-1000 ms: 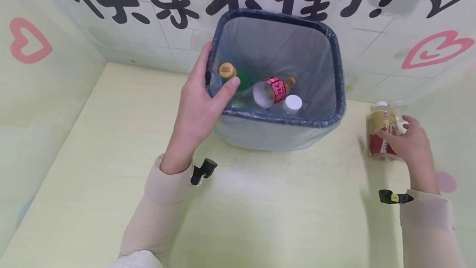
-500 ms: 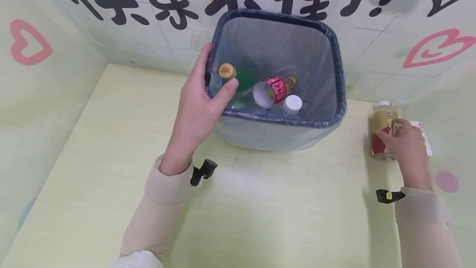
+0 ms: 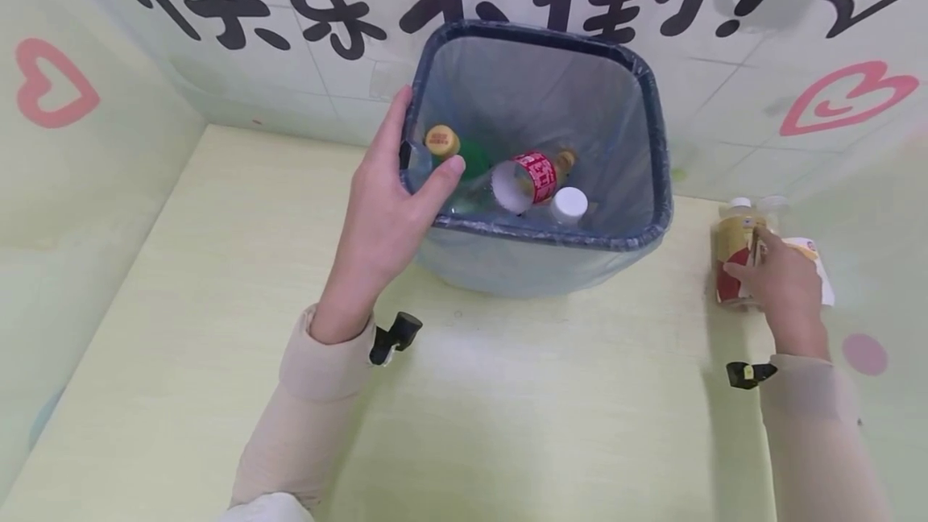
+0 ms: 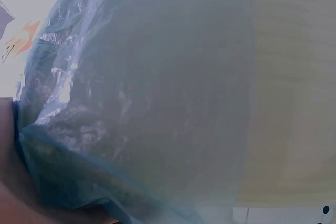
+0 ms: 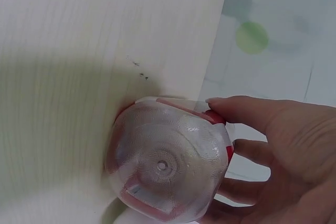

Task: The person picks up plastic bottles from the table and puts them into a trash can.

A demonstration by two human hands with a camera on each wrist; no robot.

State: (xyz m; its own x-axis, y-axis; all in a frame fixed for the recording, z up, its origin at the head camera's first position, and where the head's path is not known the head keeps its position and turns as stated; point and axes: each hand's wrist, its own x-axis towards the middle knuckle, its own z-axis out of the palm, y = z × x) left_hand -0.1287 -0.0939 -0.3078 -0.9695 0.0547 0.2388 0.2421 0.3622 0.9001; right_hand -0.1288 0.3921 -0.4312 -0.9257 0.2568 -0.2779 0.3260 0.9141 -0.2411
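Fingers curled, the right hand [image 3: 786, 288] grips a bottle [image 3: 734, 246] at its 10 o'clock, cap [image 3: 739, 202] toward 12; the left hand [image 3: 384, 200] holds the bin [image 3: 551, 239].

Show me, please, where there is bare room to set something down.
The table is bare in front of the bin, between the sleeves, and between the left hand and the left wall. It is crowded at far right, where the right hand grips a bottle beside a white item.
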